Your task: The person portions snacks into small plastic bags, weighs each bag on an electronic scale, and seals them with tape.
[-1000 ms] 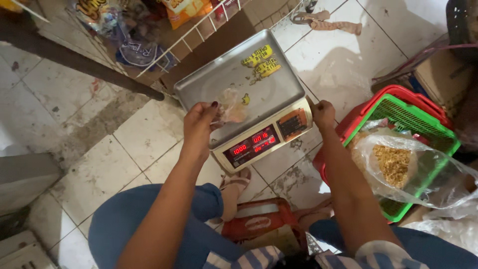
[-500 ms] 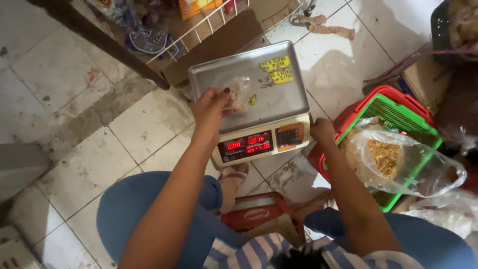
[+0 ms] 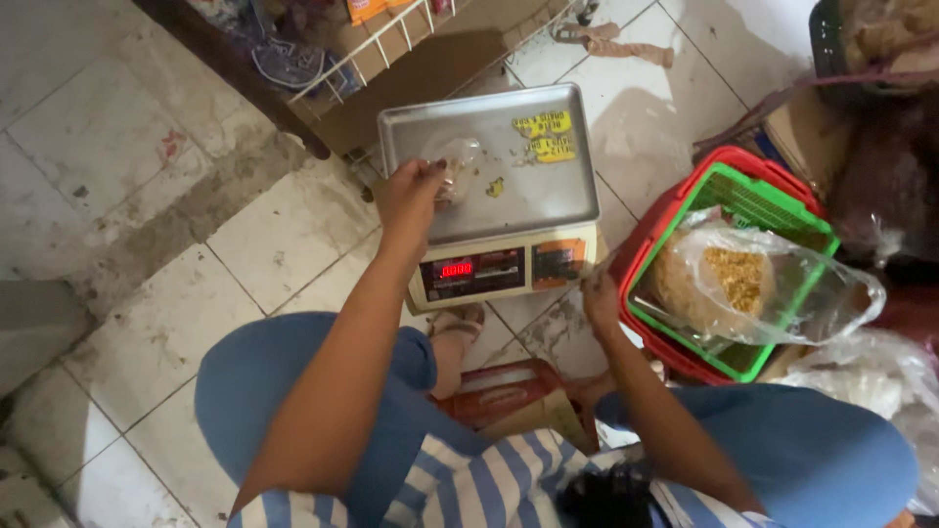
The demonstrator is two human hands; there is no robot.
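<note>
Bag [image 3: 456,161] pinched in left hand [image 3: 411,196] above scale pan [image 3: 533,186].

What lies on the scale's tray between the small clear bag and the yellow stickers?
In the head view, one small yellow scrap lies on the tray between the small clear bag and yellow stickers.

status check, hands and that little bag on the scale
Left hand grips small clear bag over scale pan. Right hand at scale's corner, empty. Nothing blocking.
</note>
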